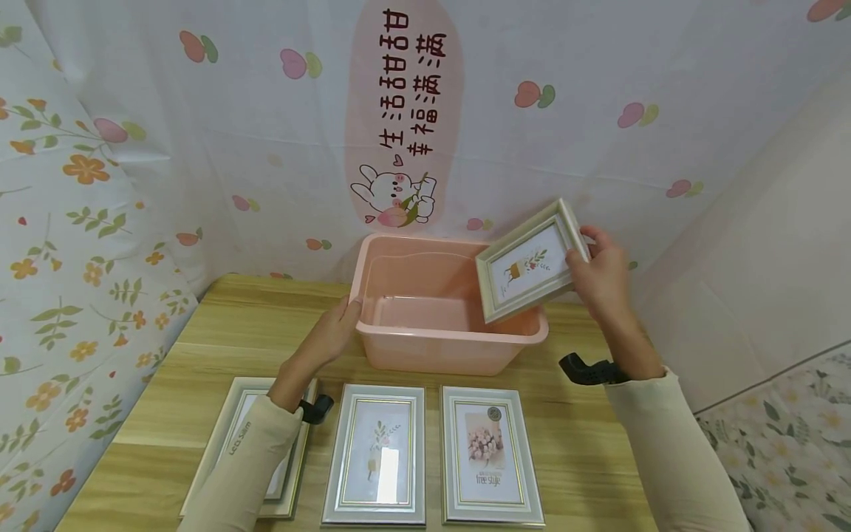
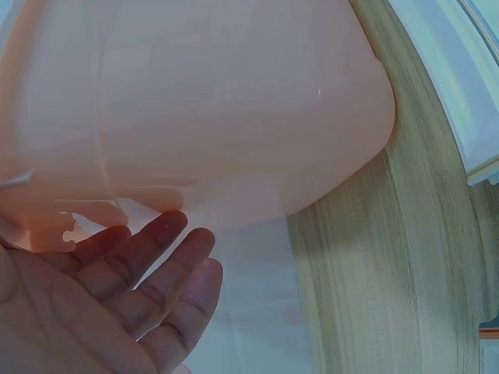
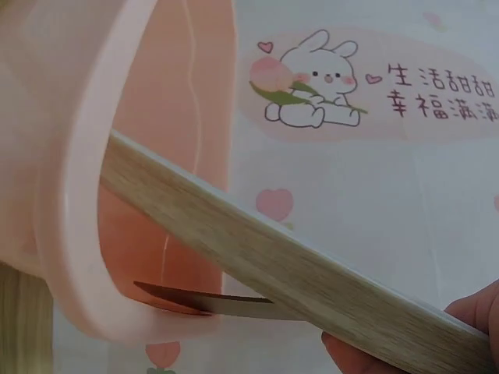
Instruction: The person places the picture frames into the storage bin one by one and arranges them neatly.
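Note:
A pink plastic bin stands on the wooden table near the wall. My left hand holds its left rim; in the left wrist view the fingers lie loosely spread against the outer wall. My right hand grips the right end of a picture frame with a flower-basket print. Tilted, the frame has its lower left corner inside the bin and its other end raised above the right rim. In the right wrist view the frame's wood-coloured edge slants across the bin's opening, pinched between thumb and fingers.
Three more picture frames lie flat in front of the bin: a left one partly under my left forearm, a middle one, and a right one. A patterned cloth hangs behind the bin.

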Demonstrator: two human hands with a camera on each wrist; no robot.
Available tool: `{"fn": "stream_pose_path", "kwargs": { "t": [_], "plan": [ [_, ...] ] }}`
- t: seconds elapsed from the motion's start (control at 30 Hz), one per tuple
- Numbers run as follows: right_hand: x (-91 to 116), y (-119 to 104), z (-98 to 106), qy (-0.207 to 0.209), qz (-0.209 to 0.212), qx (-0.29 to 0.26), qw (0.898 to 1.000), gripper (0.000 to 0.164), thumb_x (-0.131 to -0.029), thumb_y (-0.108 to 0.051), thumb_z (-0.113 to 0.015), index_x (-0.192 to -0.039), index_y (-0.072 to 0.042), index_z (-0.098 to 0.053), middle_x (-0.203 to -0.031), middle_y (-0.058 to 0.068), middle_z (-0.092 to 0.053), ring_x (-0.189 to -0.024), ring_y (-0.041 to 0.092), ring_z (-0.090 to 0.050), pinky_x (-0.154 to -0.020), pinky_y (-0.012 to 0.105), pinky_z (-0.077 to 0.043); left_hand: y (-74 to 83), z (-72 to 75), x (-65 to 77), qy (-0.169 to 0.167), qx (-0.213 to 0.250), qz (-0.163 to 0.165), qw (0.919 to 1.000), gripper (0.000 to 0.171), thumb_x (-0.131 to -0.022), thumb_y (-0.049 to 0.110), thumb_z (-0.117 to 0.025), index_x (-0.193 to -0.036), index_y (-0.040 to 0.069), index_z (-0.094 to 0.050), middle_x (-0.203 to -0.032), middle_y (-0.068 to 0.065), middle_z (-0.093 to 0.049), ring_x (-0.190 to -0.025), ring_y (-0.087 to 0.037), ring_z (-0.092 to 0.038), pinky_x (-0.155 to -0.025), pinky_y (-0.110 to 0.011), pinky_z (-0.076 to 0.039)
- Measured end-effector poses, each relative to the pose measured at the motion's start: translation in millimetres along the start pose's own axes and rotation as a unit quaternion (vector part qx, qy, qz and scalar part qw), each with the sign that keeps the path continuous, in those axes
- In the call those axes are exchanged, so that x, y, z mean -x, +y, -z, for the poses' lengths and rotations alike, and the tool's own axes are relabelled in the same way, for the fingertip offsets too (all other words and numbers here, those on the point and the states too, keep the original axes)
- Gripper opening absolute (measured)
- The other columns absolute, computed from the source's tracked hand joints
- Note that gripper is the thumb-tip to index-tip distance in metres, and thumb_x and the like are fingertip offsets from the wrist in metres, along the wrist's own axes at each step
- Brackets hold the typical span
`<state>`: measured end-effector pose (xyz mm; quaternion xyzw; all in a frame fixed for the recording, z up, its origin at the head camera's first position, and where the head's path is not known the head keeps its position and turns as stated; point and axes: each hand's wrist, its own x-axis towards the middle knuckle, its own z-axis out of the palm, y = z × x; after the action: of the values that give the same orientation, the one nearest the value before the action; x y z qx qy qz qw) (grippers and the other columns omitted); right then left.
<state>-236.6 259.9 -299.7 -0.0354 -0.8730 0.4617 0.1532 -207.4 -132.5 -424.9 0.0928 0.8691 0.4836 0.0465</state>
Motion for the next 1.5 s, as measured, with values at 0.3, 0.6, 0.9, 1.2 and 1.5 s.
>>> {"fn": "stream_pose_path", "kwargs": {
  "t": [0.3,0.6,0.9,1.2,1.5],
  "plan": [
    [2,4,-6,0.029,0.046,0.108,0.993,0.053,-0.094,-0.005,-0.053,-0.145,0.003,-0.043,-0.116,0.034,-0.064,-0.086,0.037,-0.065,-0.047,0.012,-0.042,0.7,0.2,-0.1,0.001,0.003,-0.009,1.0000,0.062,-0.108,0.042,-0.021,-0.152,0.000,-0.031,-0.148,-0.028,-0.042,-0.140,-0.044,-0.036,-0.113,-0.061,-0.030],
    [6,9,-15,0.047,0.108,0.151,0.981,0.049,-0.093,-0.003,-0.052,-0.141,0.007,-0.047,-0.112,0.038,-0.063,-0.070,0.039,-0.065,-0.040,0.020,-0.039,-0.8,-0.1,-0.3,0.003,0.007,-0.009,0.9999,0.061,-0.108,0.042,-0.022,-0.152,0.001,-0.033,-0.147,-0.027,-0.044,-0.140,-0.044,-0.037,-0.113,-0.061,-0.030],
    [11,14,-24,0.045,0.115,0.173,0.977,0.049,-0.093,-0.002,-0.052,-0.141,0.008,-0.045,-0.103,0.038,-0.065,-0.057,0.036,-0.062,-0.038,0.027,-0.040,-2.6,0.0,0.0,0.000,0.009,-0.014,0.9999,0.061,-0.108,0.042,-0.021,-0.151,0.001,-0.034,-0.148,-0.025,-0.044,-0.141,-0.043,-0.036,-0.113,-0.061,-0.030],
    [15,19,-34,0.037,0.142,0.196,0.970,0.046,-0.092,0.000,-0.050,-0.137,0.011,-0.046,-0.096,0.039,-0.066,-0.063,0.043,-0.067,-0.039,0.036,-0.046,-3.1,-0.4,-1.4,0.001,0.011,-0.012,0.9999,0.060,-0.108,0.042,-0.021,-0.149,0.001,-0.036,-0.146,-0.025,-0.046,-0.140,-0.042,-0.038,-0.113,-0.060,-0.031],
    [20,26,-45,0.029,0.141,0.197,0.970,0.041,-0.095,-0.001,-0.048,-0.134,0.009,-0.046,-0.095,0.037,-0.066,-0.065,0.044,-0.068,-0.044,0.045,-0.051,-2.2,-0.2,-0.5,0.002,0.007,-0.013,0.9999,0.062,-0.108,0.044,-0.021,-0.149,0.000,-0.035,-0.146,-0.026,-0.045,-0.140,-0.043,-0.037,-0.113,-0.061,-0.031]
  ]
}}
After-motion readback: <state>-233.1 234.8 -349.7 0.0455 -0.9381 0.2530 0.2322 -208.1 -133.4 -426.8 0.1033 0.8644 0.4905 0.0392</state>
